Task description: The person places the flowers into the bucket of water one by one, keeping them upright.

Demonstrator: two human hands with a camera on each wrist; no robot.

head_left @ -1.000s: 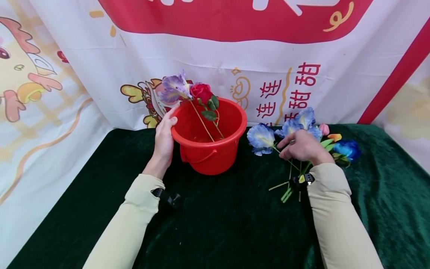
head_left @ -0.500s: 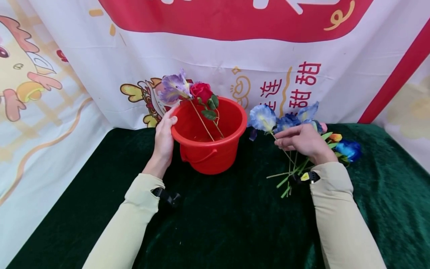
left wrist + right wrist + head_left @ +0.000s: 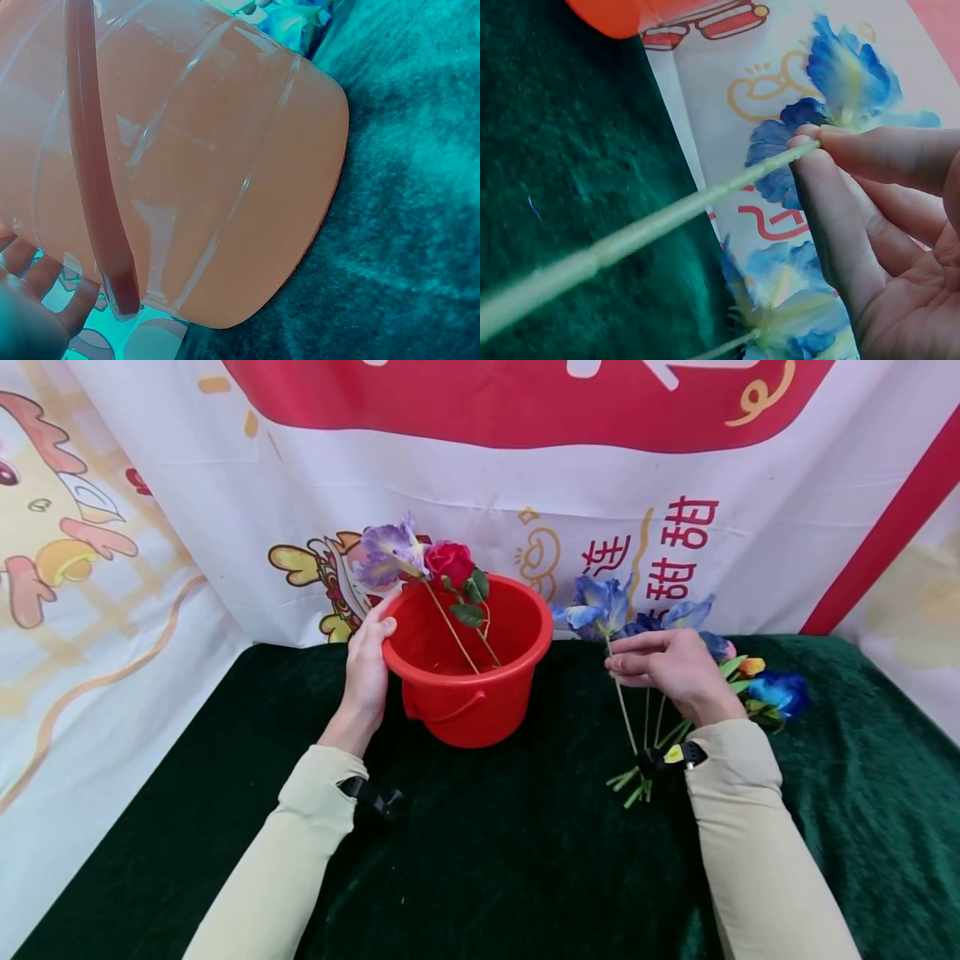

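Note:
My left hand [image 3: 367, 664] grips the side of a red bucket [image 3: 474, 714], thumb at the rim and fingers along the outer wall [image 3: 202, 172]. Inside the bucket lean a purple iris [image 3: 392, 553] and a red rose [image 3: 450, 564], their blooms above the rim. Right of it, my right hand [image 3: 671, 668] pinches the stem [image 3: 667, 223] of a blue iris [image 3: 600, 606] between thumb and fingertips, just below the bloom. The iris stands nearly upright, its stem slanting down to the right. Behind that hand, another blue iris [image 3: 787, 304] lies with the other flowers.
A dark blue flower [image 3: 780, 693] and an orange bud [image 3: 750, 667] lie right of my right hand, with several green stems [image 3: 633, 789] bunched beneath the wrist. Dark green cloth [image 3: 480, 860] covers the table. A printed white banner [image 3: 480, 477] hangs along the back edge.
My right hand has taken the blue iris by its stem and lifted and tilted it upright, shifting slightly left. My left hand and the bucket have stayed put.

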